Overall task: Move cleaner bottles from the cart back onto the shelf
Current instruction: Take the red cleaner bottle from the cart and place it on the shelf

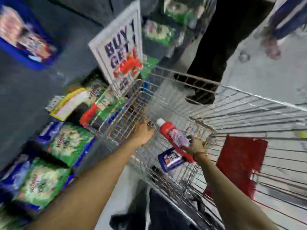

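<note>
Mostly blurred, head view: right hand point(196, 146) is wrapped round a red cleaner bottle point(174, 138) w/ white cap, lifted inside the wire cart point(249, 110); its fingers are partly hidden behind the bottle. Just below that hand lies a blue bottle point(171, 159), label unreadable. Left hand point(143, 134) grips the cart's left rim, fingertips hidden by wire. Shelf point(41, 90) sits left of it, pkgs smeared.
</note>
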The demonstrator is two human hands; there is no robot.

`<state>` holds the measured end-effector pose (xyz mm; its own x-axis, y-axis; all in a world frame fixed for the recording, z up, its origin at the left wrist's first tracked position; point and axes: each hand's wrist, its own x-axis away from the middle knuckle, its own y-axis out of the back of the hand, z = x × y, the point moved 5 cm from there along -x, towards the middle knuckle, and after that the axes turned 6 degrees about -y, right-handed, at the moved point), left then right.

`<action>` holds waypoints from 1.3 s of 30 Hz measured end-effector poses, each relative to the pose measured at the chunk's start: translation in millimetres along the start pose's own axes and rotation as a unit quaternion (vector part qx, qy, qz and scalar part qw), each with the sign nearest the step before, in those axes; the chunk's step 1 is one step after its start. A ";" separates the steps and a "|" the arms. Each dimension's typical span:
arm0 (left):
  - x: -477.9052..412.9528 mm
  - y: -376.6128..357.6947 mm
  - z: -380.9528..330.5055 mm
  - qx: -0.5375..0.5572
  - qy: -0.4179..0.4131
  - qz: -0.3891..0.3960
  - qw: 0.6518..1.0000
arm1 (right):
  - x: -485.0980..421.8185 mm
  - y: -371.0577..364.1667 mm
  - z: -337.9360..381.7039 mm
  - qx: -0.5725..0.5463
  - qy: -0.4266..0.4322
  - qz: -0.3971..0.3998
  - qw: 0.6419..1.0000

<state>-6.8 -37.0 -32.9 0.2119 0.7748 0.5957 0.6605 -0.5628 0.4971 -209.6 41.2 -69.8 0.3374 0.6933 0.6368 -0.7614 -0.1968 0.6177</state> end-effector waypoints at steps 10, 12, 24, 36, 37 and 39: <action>-76.9 -120.5 25.5 0.241 0.186 0.039 0.952 | -62.5 -36.8 -66.9 0.156 -0.048 0.015 0.987; -77.0 -135.7 29.1 0.340 0.240 0.039 0.909 | -62.6 -40.0 -68.6 0.146 -0.044 0.013 0.988; -67.6 -69.5 13.3 0.495 0.173 -0.006 0.852 | -1.0 -24.3 5.6 0.002 0.012 -0.012 1.000; 43.7 103.4 -21.6 0.588 -0.064 -0.120 0.797 | 112.8 2.4 151.5 -0.080 0.241 0.043 0.966; 60.4 118.0 -21.6 0.589 -0.073 -0.137 0.793 | 124.8 2.0 162.8 -0.079 0.252 0.062 0.963; 93.7 147.5 -19.3 0.583 -0.093 -0.167 0.790 | 148.6 -5.2 183.7 -0.091 0.273 0.112 0.951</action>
<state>96.6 -53.0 108.4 -0.0839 0.9141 0.3967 0.8936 0.2452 -0.3760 -53.8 17.9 106.4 -0.1456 0.9142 0.3783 -0.8798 -0.2945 0.3732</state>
